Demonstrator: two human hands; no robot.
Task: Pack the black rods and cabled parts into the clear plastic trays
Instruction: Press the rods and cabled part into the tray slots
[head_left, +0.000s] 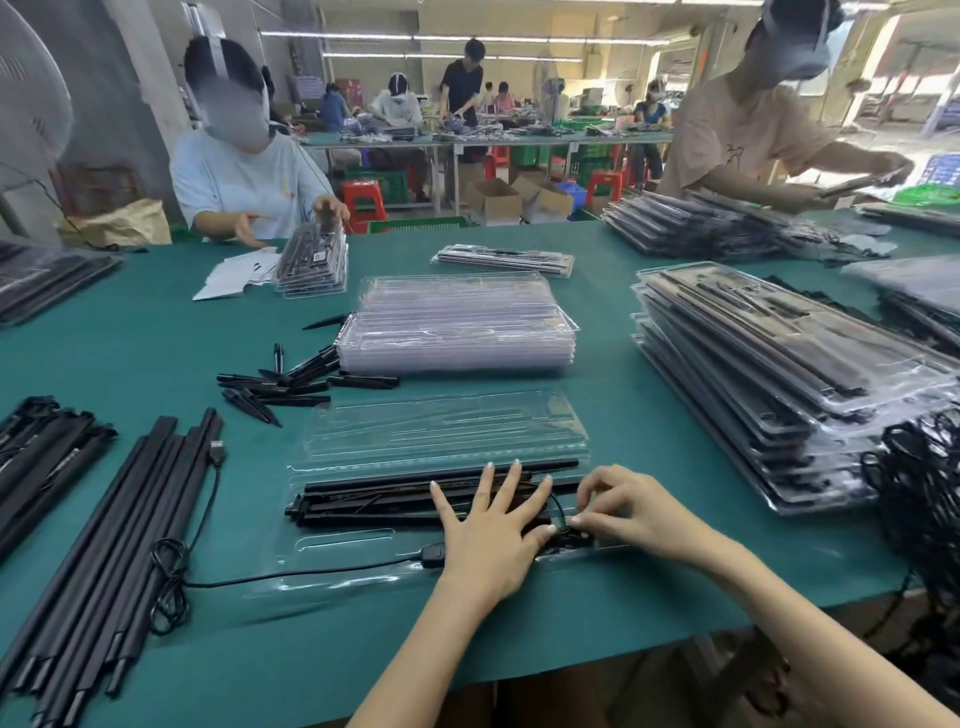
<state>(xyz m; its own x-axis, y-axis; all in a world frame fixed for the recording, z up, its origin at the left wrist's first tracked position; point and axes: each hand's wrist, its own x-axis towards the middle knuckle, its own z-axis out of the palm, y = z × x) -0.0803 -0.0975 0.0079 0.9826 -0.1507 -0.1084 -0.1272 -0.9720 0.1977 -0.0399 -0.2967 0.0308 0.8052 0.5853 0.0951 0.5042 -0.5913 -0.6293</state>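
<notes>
Head view looks down on a green counter (156, 338), where an open clear tray (447, 431) lies near the front edge. Black rods (374, 501) sit in its near half; the left hand (488, 525) presses flat on them, fingers straight and spread. Just beside it, the right hand (618, 506) pinches a black cable (558, 512) at the rods' right end — fingers curled round it. An inline switch (434, 555) rests on the tray's front lip (its cord trails left across the counter). Loose rods (104, 545) lie toward the left edge, empty trays (457, 322) are stacked behind, and filled trays (779, 384) pile up toward the right edge.
</notes>
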